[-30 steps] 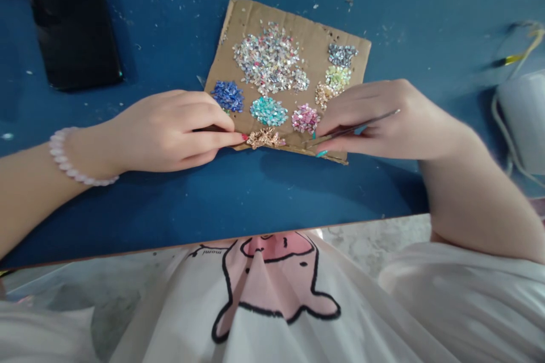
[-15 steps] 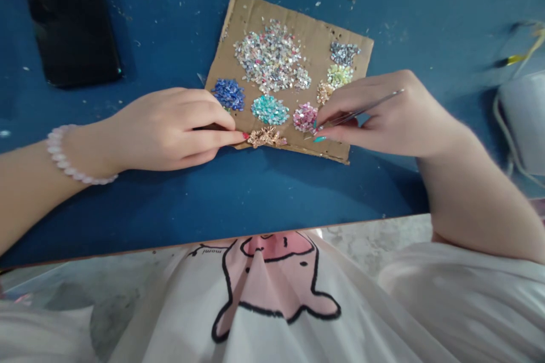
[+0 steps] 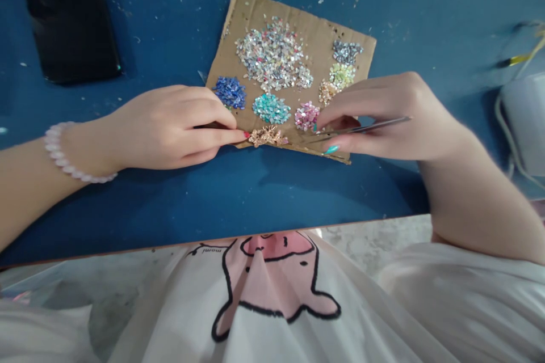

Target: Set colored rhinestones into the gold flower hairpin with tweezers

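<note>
Gold piece (image 3: pixel 267 135): it lies at the near edge of the card (image 3: pixel 319 34), just to the right of the left hand (image 3: pixel 170 127). Being so close to the edge, it could, I think, tip onto the table (image 3: pixel 213 198) if it is pushed.
Left hand: its red-nailed fingertip touches the left end of the gold piece. Whether the fingers pinch it or only steady it, I cannot tell. A light touch could let the piece turn.
Right hand (image 3: pixel 392 116): it is closed in a narrow hold on the tweezers (image 3: pixel 383 124), whose tips point left, toward the gold piece. I cannot tell if they carry a chip; one so small could slip out if the squeeze is uneven.
Pink chips (image 3: pixel 306 116): they are just beside the right hand's fingertips. A low knuckle could sweep them into the teal chips (image 3: pixel 271 109), and the colours would mix.
Blue chips (image 3: pixel 230 92): they lie just beyond the left hand's fingers, which could scatter them by a sudden lift.
</note>
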Tool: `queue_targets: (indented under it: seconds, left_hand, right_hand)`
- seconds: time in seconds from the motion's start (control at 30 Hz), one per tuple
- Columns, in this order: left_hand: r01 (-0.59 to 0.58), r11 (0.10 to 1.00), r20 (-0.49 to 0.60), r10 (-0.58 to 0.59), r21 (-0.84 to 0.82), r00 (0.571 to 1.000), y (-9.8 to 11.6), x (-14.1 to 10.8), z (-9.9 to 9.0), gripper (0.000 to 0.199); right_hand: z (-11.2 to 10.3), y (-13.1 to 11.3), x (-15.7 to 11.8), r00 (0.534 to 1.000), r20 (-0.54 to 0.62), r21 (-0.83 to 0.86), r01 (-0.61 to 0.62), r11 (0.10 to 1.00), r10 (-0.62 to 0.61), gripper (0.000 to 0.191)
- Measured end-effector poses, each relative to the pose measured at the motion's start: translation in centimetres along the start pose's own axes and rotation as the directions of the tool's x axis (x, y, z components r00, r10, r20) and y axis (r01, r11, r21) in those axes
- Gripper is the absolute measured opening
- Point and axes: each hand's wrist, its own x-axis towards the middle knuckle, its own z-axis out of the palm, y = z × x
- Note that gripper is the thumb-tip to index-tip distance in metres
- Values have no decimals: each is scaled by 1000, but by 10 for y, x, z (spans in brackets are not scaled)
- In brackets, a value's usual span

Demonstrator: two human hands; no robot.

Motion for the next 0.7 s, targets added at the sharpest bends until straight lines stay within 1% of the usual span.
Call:
queue_targets:
  seconds: [0.07, 0.13, 0.23, 0.27, 0.37, 0.47, 0.57, 0.7]
  left_hand:
    - [15, 1000, 13, -15, -5, 1000, 0, 0, 0, 32]
    - [5, 1000, 3, -5, -12, 1000, -1, 0, 0, 32]
    - [-9, 1000, -17, 8, -4, 1000, -1, 0, 0, 31]
    - [3, 1000, -3, -3, -2, 1000, -1, 0, 0, 32]
    - [53, 998, 53, -52, -21, 997, 0, 0, 0, 34]
    - [25, 999, 22, -24, -40, 999, 0, 0, 0, 31]
    - [3, 999, -6, -4, -37, 1000, 0, 0, 0, 31]
    - [47, 996, 14, -47, -76, 999, -1, 0, 0, 32]
  right_hand:
    - [-2, -2, -1, 1000, 1, 18, 6, 1000, -6, 32]
    - [-3, -3, -1, 1000, 7, 35, -11, 999, 10, 40]
    - [-4, -3, -1, 999, 27, 30, -45, 999, 44, 40]
    - [-4, -3, -1, 999, 28, 20, -45, 999, 44, 40]
    - [-4, -2, 0, 999, 30, -8, -15, 1000, 15, 38]
    - [-3, -2, 0, 999, 31, -26, 19, 999, -19, 37]
    - [-1, -3, -1, 999, 36, -51, 4, 999, -2, 44]
    - [2, -5, -2, 999, 36, -47, -7, 999, 8, 51]
